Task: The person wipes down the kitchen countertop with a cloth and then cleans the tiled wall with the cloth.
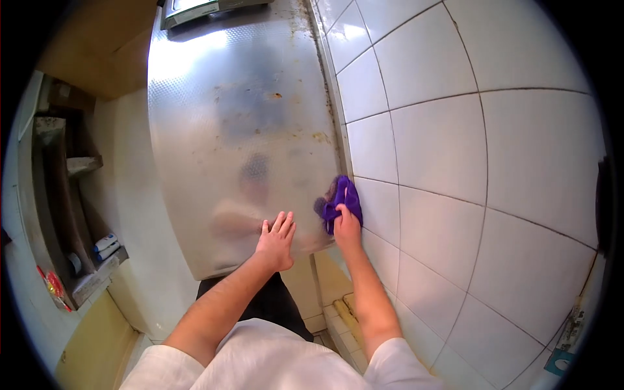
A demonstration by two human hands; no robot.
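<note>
My right hand grips a purple cloth at the right edge of a metal countertop, close to the tiled wall. The cloth is bunched up and touches the counter near its front right corner. My left hand is over the front part of the counter with its fingers spread and nothing in it. Whether its palm touches the metal I cannot tell. Brownish stains mark the counter's surface, mostly along the wall side and toward the back.
White tiles cover the wall at my right. A metal appliance, perhaps a scale, stands at the counter's far end. To the left is a shelf unit holding a blue and white packet. A yellowish bar lies low near the wall.
</note>
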